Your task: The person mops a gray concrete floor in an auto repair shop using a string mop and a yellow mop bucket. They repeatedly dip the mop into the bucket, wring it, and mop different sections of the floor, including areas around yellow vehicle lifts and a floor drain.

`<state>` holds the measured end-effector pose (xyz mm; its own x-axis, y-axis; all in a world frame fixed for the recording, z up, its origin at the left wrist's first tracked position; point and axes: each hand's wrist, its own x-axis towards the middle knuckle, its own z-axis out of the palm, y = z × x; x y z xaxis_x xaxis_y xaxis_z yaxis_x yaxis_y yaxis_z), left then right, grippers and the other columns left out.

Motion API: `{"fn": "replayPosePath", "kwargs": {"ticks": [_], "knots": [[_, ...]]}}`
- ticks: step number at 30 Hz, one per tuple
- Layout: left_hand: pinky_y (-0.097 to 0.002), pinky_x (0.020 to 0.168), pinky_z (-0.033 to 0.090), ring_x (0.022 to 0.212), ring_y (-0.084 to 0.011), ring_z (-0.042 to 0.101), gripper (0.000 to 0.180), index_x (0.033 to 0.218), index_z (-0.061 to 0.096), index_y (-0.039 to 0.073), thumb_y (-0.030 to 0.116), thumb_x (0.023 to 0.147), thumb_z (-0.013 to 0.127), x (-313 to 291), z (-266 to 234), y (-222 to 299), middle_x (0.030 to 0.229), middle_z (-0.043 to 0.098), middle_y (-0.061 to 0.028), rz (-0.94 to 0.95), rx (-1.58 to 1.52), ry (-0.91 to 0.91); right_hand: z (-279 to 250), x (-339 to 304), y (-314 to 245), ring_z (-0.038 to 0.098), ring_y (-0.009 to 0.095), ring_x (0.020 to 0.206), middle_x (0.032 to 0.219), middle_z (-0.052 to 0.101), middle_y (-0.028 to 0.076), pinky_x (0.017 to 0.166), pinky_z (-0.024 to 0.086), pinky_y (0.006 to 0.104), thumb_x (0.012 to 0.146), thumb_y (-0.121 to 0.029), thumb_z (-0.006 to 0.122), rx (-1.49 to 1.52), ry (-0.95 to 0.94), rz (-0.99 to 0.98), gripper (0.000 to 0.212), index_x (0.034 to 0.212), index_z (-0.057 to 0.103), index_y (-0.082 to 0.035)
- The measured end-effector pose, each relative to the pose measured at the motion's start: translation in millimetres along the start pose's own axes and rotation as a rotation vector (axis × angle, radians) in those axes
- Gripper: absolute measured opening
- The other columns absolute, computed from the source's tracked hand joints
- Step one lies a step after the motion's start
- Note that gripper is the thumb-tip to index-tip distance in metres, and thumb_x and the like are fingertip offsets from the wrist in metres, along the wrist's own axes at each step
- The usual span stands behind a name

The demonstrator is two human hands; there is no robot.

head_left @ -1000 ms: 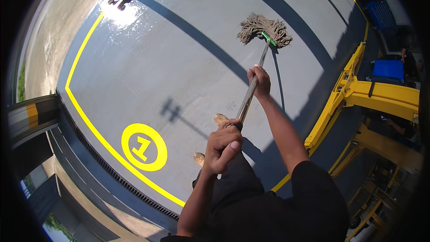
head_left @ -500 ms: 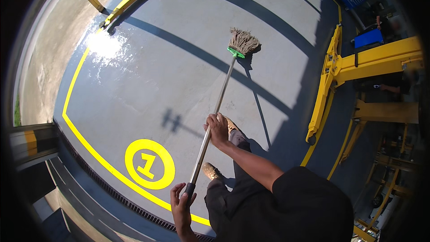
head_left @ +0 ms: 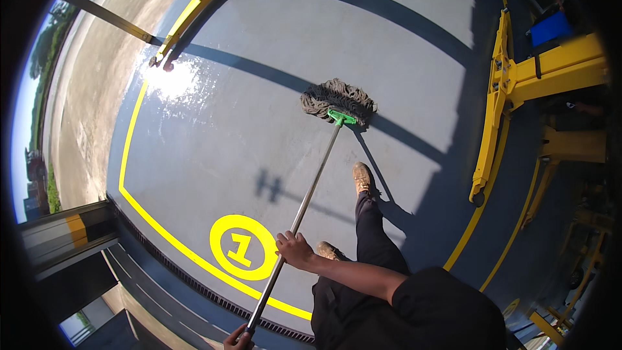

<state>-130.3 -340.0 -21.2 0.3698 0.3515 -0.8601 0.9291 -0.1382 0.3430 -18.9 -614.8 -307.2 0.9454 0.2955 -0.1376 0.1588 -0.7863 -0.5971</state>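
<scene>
A string mop [head_left: 338,100] lies spread on the grey floor ahead, its grey strands fanned out from a green clamp [head_left: 341,117]. Its long metal handle [head_left: 310,196] slants back toward me, down and to the left. My right hand [head_left: 295,249] is closed round the middle of that handle. At the bottom edge, my left hand [head_left: 239,339] grips the dark end of the handle; part of this hand is cut off by the picture's edge.
Yellow lift arms stand at right [head_left: 495,110] and upper left [head_left: 201,10]. A yellow floor line [head_left: 133,131] and a drain grate [head_left: 194,288] run along the left. My shoes are behind the mop. A blue object [head_left: 551,28] sits at the far right.
The mop head has come nearer and its strands have spread wider to both sides. Both hands have moved down and leftward with the handle. One foot has stepped forward.
</scene>
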Motion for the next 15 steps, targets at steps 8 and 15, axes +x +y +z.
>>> {"fn": "replayPosePath", "kwargs": {"ticks": [8, 15], "knots": [[-0.0222, 0.044, 0.028, 0.052, -0.0035, 0.04, 0.05, 0.154, 0.054, 0.006, 0.02, 0.107, 0.065, 49, 373, 153, 0.068, 0.045, 0.0063, 0.082, 0.039, -0.522, -141, 40, 318, 0.062, 0.03, 0.123, 0.156, 0.052, 0.007, 0.081, 0.057, 0.0495, 0.097, -0.017, 0.065, 0.071, 0.432, 0.53, 0.029, 0.126, 0.065, -0.016], [-0.0262, 0.051, 0.041, 0.061, -0.0066, 0.049, 0.046, 0.153, 0.048, 0.007, 0.027, 0.112, 0.052, 61, 659, 244, 0.078, 0.052, 0.0009, 0.566, 0.254, -0.827, -283, -19, 396, 0.077, 0.034, 0.095, 0.103, 0.075, 0.027, 0.088, 0.061, 0.0397, 0.104, -0.033, 0.059, 1.051, 0.355, 0.995, 0.041, 0.111, 0.065, 0.007]]}}
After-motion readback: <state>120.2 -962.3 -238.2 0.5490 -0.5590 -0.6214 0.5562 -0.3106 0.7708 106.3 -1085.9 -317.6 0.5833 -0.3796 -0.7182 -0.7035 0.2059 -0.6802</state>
